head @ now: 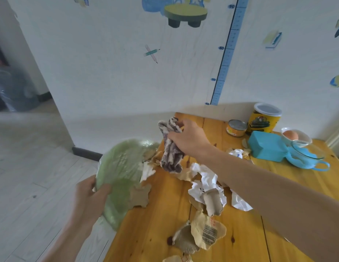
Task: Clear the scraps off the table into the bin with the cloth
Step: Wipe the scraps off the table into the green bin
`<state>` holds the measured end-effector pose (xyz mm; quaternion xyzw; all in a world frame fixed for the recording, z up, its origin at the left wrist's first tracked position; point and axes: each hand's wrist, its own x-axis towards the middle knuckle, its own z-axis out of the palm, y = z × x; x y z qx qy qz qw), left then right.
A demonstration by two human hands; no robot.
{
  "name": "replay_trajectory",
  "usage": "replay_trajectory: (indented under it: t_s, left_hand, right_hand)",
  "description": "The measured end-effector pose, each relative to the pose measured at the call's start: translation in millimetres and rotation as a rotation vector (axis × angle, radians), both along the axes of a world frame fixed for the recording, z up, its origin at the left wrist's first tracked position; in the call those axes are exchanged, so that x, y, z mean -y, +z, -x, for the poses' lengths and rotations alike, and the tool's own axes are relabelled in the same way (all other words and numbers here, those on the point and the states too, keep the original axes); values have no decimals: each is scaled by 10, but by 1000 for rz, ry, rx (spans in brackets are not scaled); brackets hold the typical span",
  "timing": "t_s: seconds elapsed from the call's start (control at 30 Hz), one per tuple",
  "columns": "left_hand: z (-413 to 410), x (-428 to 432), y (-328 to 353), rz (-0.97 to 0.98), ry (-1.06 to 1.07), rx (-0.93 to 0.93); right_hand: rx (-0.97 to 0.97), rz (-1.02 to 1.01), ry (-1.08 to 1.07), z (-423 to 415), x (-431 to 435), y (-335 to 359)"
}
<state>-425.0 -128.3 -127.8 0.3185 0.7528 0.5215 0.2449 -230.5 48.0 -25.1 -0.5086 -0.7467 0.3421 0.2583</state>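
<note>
At the tabletop's (164, 214) left edge, the right hand (189, 138), fingers clamped, bunches a soft, limp purple-and-white patterned cloth (171, 148); its long axis hangs 12 to 6 o'clock, tail down. Light torn brown and white paper scraps (206, 188) lie toward 5 o'clock. Left-hand (89, 197) fingers grip the pale green, film-lined bin's (119, 167) rim.

The left hand (89, 197) is low, near the body, w/ the thumb on top & the fingers curled tight in a grip. The left arm comes up from the bottom edge. The right arm is stretched far out across the front. The right hand (189, 138) points down, fingers pinched closed in a grip.
</note>
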Motion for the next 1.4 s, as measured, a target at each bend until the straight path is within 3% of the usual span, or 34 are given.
replay_trajectory:
  t_s: [0.2,0.53,1.03,1.4]
  left_hand:
    - [-35,39,74,1,9,54]
    - [-120,43,177,-11,34,53]
    - [-128,260,305,-20,63,93]
    - [-131,329,317,2,51,86]
  right_hand:
    - [45,-39,-24,-265,-14,89]
    - [157,91,36,-212,169,-228]
    - [-38,139,72,208,389,-182]
    - [22,222,120,42,743,-286]
